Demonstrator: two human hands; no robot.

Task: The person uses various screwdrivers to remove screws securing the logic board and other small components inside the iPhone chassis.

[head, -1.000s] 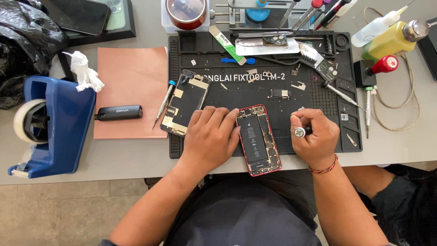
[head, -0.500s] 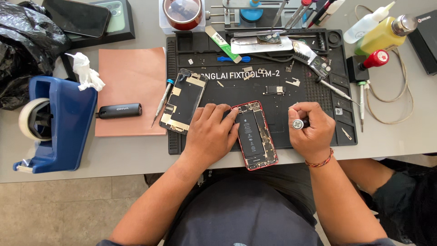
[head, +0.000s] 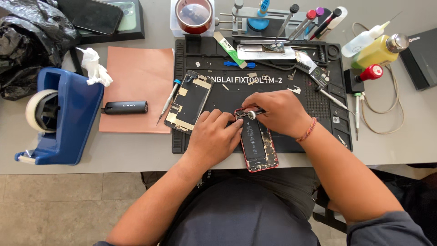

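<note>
An opened red-framed phone (head: 258,148) lies on the black repair mat (head: 314,132), its battery and boards showing. My left hand (head: 211,139) rests flat on the phone's left side and holds it down. My right hand (head: 277,111) grips a small screwdriver with a silver cap (head: 250,114), its tip at the phone's top end. The removed screen panel (head: 189,101) lies face down to the left on the mat.
A pink mat (head: 136,77) holds a black cylinder (head: 125,107). A blue tape dispenser (head: 59,114) stands at the left. Another screwdriver (head: 166,102), tweezers, bottles (head: 380,50) and a tool stand (head: 273,18) ring the mat. The table's front edge runs just under the phone.
My right hand has moved left from the phone's right side to its top end, bringing the screwdriver over the phone. The left hand has shifted slightly along the phone.
</note>
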